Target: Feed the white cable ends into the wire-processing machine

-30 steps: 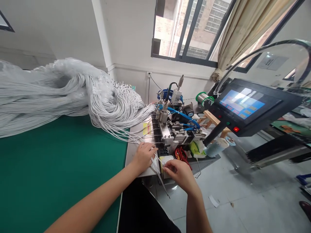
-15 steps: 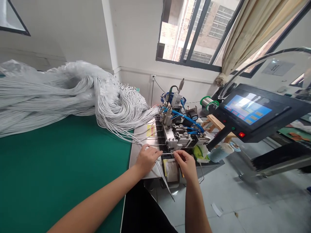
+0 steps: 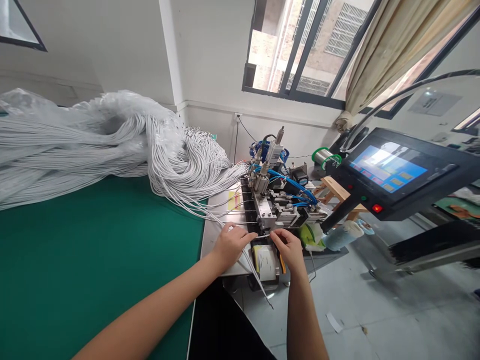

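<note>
At machine (image 3: 277, 212) front: left hand (image 3: 230, 245), right hand (image 3: 289, 248) pinch white wire (image 3: 263, 235), long axis crosswise.

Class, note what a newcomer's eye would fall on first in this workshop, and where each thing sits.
The huge heap of white cables over the green mat on the left strikes first. Next comes the glowing touchscreen on the right, then the small machine at centre, where the left hand and right hand pinch one cable.
</note>
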`<state>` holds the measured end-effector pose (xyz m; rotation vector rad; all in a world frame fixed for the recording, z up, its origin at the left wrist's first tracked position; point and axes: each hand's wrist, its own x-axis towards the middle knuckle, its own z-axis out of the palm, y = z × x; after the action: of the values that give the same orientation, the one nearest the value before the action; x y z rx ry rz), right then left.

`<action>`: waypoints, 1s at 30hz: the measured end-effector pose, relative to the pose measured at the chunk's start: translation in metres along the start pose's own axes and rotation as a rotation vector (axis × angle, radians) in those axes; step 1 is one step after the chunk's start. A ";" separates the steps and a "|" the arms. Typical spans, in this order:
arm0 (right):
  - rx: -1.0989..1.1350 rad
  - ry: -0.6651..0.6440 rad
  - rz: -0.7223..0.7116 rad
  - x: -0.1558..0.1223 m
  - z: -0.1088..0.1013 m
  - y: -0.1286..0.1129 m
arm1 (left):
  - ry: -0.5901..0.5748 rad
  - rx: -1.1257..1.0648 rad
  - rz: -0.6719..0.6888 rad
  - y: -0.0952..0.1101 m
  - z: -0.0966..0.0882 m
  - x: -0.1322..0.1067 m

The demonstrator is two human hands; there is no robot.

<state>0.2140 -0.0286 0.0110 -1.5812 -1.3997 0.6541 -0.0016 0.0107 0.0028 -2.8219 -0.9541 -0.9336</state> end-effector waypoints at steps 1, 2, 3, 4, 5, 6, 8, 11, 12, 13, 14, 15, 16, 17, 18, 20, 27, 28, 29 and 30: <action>-0.038 -0.004 -0.008 0.002 0.000 0.002 | -0.014 -0.009 -0.006 0.000 0.000 0.000; -0.062 -0.013 -0.012 0.003 0.000 0.005 | -0.026 -0.015 -0.013 0.000 0.000 0.000; -0.074 -0.023 -0.013 0.004 0.001 0.007 | -0.035 -0.020 -0.017 0.000 0.000 0.001; -0.075 -0.034 -0.014 0.005 0.002 0.009 | -0.044 -0.023 -0.022 0.000 0.000 0.001; -0.069 -0.045 -0.014 0.006 0.003 0.011 | -0.053 -0.023 -0.028 0.000 -0.001 0.001; -0.057 -0.060 -0.015 0.007 0.004 0.013 | -0.060 -0.021 -0.036 0.000 -0.001 0.000; -0.021 -0.085 -0.011 0.008 0.006 0.017 | -0.082 -0.020 -0.052 0.000 -0.001 0.000; 0.067 -0.117 0.012 0.009 0.010 0.024 | -0.109 -0.021 -0.075 0.000 -0.001 0.001; 0.112 -0.127 0.029 0.009 0.011 0.027 | -0.114 -0.020 -0.080 0.000 -0.001 0.001; 0.165 -0.135 0.056 0.010 0.013 0.029 | -0.116 -0.019 -0.083 0.000 -0.001 0.001; 0.226 -0.138 0.091 0.010 0.015 0.032 | -0.115 -0.018 -0.083 0.001 0.000 0.001; 0.292 -0.139 0.133 0.010 0.018 0.034 | -0.112 -0.020 -0.082 0.001 0.000 0.001; 0.359 -0.138 0.178 0.010 0.020 0.035 | -0.107 -0.022 -0.081 0.001 0.000 0.001; 0.421 -0.133 0.221 0.009 0.023 0.036 | -0.102 -0.025 -0.081 0.001 0.001 0.001; 0.472 -0.129 0.256 0.008 0.025 0.036 | -0.098 -0.026 -0.082 0.001 0.001 0.001; 0.530 -0.121 0.297 0.005 0.028 0.036 | -0.098 -0.024 -0.085 0.000 0.001 0.000; 0.238 0.067 0.193 -0.021 0.009 0.026 | -0.108 -0.012 -0.071 -0.004 -0.001 -0.004; 0.169 0.110 0.168 -0.028 0.003 0.021 | -0.105 -0.012 -0.075 -0.004 -0.002 -0.005; 0.105 0.140 0.146 -0.034 -0.003 0.016 | -0.105 -0.013 -0.080 -0.004 -0.002 -0.005; 0.047 0.144 0.123 -0.041 -0.009 0.010 | -0.109 -0.014 -0.083 -0.004 -0.002 -0.005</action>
<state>0.2175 -0.0705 -0.0007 -1.6526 -1.1810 0.6273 -0.0078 0.0108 0.0015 -2.8918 -1.0887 -0.8034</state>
